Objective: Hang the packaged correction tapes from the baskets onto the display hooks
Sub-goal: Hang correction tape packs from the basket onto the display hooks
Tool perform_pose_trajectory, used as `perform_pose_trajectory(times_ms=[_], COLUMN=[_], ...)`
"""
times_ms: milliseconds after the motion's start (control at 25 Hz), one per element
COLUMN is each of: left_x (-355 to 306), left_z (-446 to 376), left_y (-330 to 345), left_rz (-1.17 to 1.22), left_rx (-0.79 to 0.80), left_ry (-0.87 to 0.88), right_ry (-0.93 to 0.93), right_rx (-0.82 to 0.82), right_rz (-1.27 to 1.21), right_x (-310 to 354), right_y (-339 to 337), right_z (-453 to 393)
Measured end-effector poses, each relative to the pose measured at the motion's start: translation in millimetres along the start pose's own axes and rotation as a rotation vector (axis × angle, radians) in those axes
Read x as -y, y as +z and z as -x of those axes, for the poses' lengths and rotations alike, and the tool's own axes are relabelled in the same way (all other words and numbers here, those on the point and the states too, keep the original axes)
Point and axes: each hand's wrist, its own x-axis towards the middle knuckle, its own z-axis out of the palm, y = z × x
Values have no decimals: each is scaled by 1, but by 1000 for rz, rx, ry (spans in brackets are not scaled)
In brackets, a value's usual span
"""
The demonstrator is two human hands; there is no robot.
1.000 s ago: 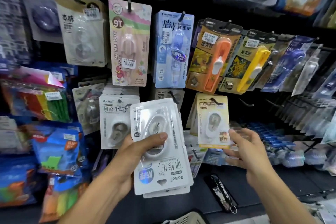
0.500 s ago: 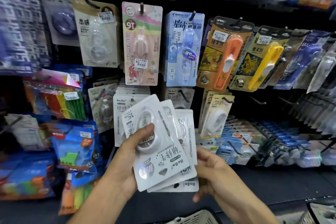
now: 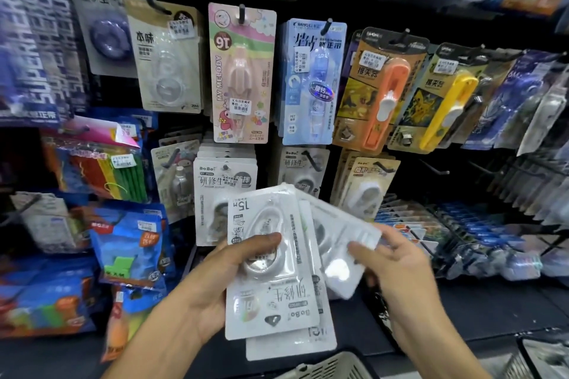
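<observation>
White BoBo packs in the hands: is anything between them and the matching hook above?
Nothing visible blocks the way. The left hand holds the stack, the right hand pinches one pack, and the matching hung packs sit just above.

— Where are the two hands, taking the stack of white packets [image 3: 271, 274] as the mark?

— The left hand [image 3: 215, 283] is at the stack's left edge, its forearm rising from the lower left. Its thumb lies across the front of the top packet, and the other fingers are hidden behind the stack.

— And the right hand [image 3: 397, 268]?

— It is at the stack's right side, its forearm coming up from the lower right. Its fingers curl round the edge of a packet fanned out to the right and pinch it.
</observation>
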Motion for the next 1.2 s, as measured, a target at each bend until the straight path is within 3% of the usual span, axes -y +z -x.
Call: perform_pose_trajectory(times_ms=[80,160,200,280,400,480,600,760,920,1040,1120,1200], left_x=[-4,-10,-11,-10,-1,4,4,2,6,9,5,0], left_z=[0,0,-1,-1,-2,-1,1,0,1,2,2,-1], left_y=[-3,-8,-12,-13,-5,-1,0,-4,2,7,7,2], left_rz=[-38,-102,-155,-286,-334,-379,-350,-323,-322,-316,-244,-177], left_rx=[-41,-158,-204,-244,-130,-48,46,-80,20,96,19,-95], left_ry=[59,172,222,267,219,206,252,249,212,223,279,361], right_ry=[-158,-339,-390,-359,-330,-392,-459,-251,-245,-315,-179,57], right_rx=[-188,-278,-237,10,347,369,299,354,357,196,65,221], right_rz=[-109,-77,-41,82,445,572,520,173,306,270,100,-44], right_x=[12,28,39,61,72,63,55,63,58,50,43,27], right_y=[-13,-32,-40,-44,-19,8,31,21,35,56,55,49], right_z=[-7,-16,-19,-24,-29,-32,-36,-42,-39,-38,-33,-17])
